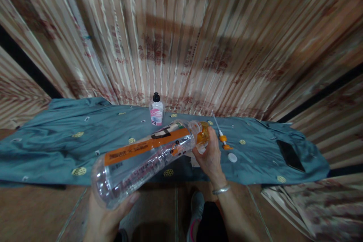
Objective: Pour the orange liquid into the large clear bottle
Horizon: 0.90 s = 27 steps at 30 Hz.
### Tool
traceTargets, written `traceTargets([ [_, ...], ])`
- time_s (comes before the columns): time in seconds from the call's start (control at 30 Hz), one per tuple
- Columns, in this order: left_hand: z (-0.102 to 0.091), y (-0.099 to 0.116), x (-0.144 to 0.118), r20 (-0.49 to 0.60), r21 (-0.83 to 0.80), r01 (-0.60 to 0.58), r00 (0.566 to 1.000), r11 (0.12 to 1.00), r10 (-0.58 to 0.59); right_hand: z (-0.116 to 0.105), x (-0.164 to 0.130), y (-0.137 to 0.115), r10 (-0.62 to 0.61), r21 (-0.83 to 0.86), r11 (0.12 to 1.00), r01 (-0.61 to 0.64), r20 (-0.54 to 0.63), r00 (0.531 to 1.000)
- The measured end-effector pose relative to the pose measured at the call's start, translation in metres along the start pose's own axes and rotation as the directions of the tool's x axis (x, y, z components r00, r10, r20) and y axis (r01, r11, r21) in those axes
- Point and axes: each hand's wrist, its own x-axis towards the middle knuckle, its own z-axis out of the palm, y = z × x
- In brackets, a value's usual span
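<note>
A large clear plastic bottle (153, 151) with an orange and grey label lies tilted across the middle of the view, its neck up to the right. My left hand (109, 211) is closed around its base, with the fingers partly hidden behind it. At the bottle's mouth, my right hand (211, 155) grips a small see-through amber container (203, 134). Whether liquid is passing between the two cannot be made out. To the right on the cloth lie an orange pump dispenser top (223, 138) with a long tube and a round white lid (232, 157).
A small clear bottle (156, 115) with a black cap and pink label stands at the back of the teal cloth (65, 151). A dark phone (290, 155) lies at the right. Behind the table hangs a striped, patterned curtain (176, 45).
</note>
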Motion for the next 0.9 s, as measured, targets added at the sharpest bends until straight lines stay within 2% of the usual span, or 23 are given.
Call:
traceTargets([
  [0.1, 0.004, 0.006, -0.001, -0.005, -0.079, 0.065, 0.998, 0.995, -0.066, 0.0, 0.0, -0.001, 0.005, -0.007, 1.0, -0.005, -0.01, 1.0],
  [0.17, 0.006, 0.008, -0.002, -0.01, -0.099, 0.068, 0.998, 0.993, -0.069, 0.0, 0.0, -0.002, 0.004, -0.015, 1.0, -0.004, -0.02, 1.0],
  [0.47, 0.002, 0.011, -0.001, 0.008, -0.015, 0.026, 1.0, 1.0, -0.026, 0.001, -0.001, 0.0, -0.009, -0.021, 1.0, 0.009, -0.012, 1.0],
  [0.67, 0.005, 0.018, -0.003, -0.01, -0.045, 0.07, 0.997, 0.997, -0.071, 0.001, -0.001, -0.001, -0.003, -0.021, 1.0, 0.002, -0.011, 1.0],
  [0.83, 0.003, 0.012, -0.002, -0.026, -0.007, 0.031, 0.999, 1.0, -0.031, 0.001, -0.001, -0.002, -0.002, -0.009, 1.0, 0.002, -0.019, 1.0],
  [0.9, 0.002, 0.006, -0.002, -0.023, 0.023, -0.021, 0.999, 1.0, 0.022, 0.001, -0.001, -0.002, 0.001, -0.009, 1.0, -0.001, -0.016, 1.0],
])
